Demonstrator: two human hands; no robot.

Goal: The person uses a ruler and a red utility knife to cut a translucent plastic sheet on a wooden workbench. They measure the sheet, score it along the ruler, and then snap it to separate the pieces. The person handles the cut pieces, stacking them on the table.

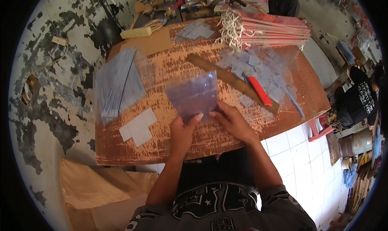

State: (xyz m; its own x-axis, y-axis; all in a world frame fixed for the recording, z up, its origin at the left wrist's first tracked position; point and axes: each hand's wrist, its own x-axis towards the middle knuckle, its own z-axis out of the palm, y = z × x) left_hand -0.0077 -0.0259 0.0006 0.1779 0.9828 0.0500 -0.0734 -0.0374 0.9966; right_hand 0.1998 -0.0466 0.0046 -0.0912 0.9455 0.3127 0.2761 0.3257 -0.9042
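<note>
Between my two hands is a stack of clear bluish plastic sheets [193,94], tilted up above the table near its front edge. My left hand [184,130] grips the lower left part, thumb on top. At the lower right corner my right hand [232,122] pinches the stack between thumb and fingers. White paper pieces [138,127] lie on the table to the left of my left hand. Beyond my right hand, a red-handled cutter [259,91] rests on a long brown ruler-like strip [230,80].
Long plastic strips [121,85] lie at the table's left. Loose plastic pieces [258,65] spread at the right, below a bundle of pink packs with white cords [266,29]. The worn wooden table [169,144] has peeling paint. Another person [285,3] is at the far side, one more [357,95] at right.
</note>
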